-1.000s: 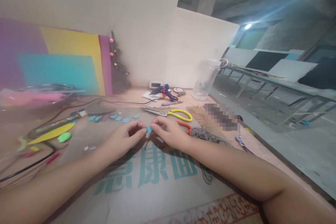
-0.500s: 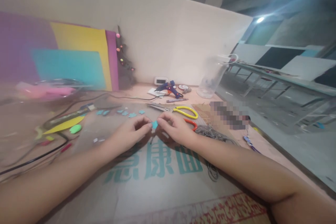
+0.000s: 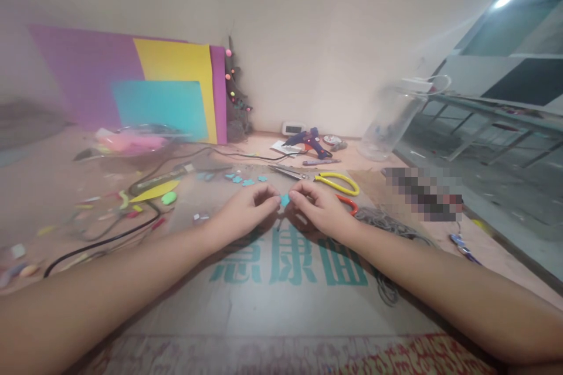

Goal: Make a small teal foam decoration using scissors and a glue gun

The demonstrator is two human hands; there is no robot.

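Between my fingertips, a small turquoise flower-shaped cutout is held above the cardboard sheet. My left hand pinches its left side, and my right hand pinches it from the right. Below the cutout a thin dark strand hangs down; what it belongs to is unclear. Several similar turquoise cutouts lie just beyond my left hand. Scissors with one yellow and one red handle lie behind and beside my right hand. A tangle of grey cord sits right of it.
A blue glue gun rests near the wall with its black cable trailing left. Coloured foam sheets lean at the back left. A clear plastic jug stands at the back right. On the left lie a utility knife and a green piece.
The view has swung left, so everything sits further right in the picture. Both hands keep the same pinch on the turquoise cutout.
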